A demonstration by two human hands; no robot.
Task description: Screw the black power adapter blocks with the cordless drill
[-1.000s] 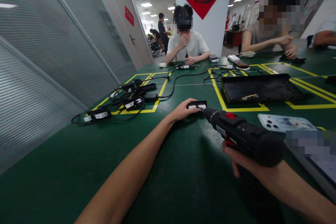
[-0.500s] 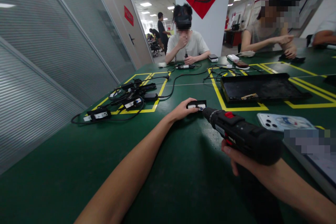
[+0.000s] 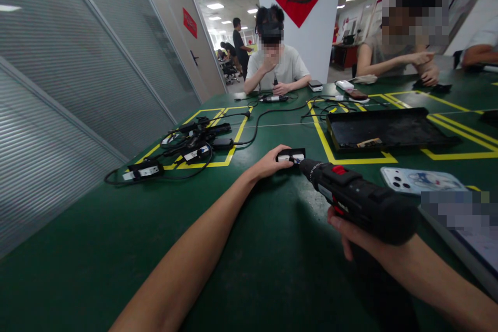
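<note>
On the green table, my left hand (image 3: 271,163) is closed round the left end of a small black casing with white parts inside (image 3: 299,155). My right hand (image 3: 352,231) grips the handle of a black cordless drill (image 3: 350,192) with red switches. The drill's chuck points away and left, its front end right at the casing's near right side. Whether the bit touches a screw is too small to make out. My right fingers are partly hidden beneath the drill body.
Several black adapters with cables (image 3: 198,148) lie heaped at the left within yellow tape. A black tray (image 3: 389,129) is at the right, beyond a phone in a pale case (image 3: 424,180) and a blurred-out device (image 3: 462,233). Across the table sits a person (image 3: 278,65); another person (image 3: 397,57) is at the right.
Almost nothing differs. The view has shifted very slightly; both hands, the casing and the drill keep their places.
</note>
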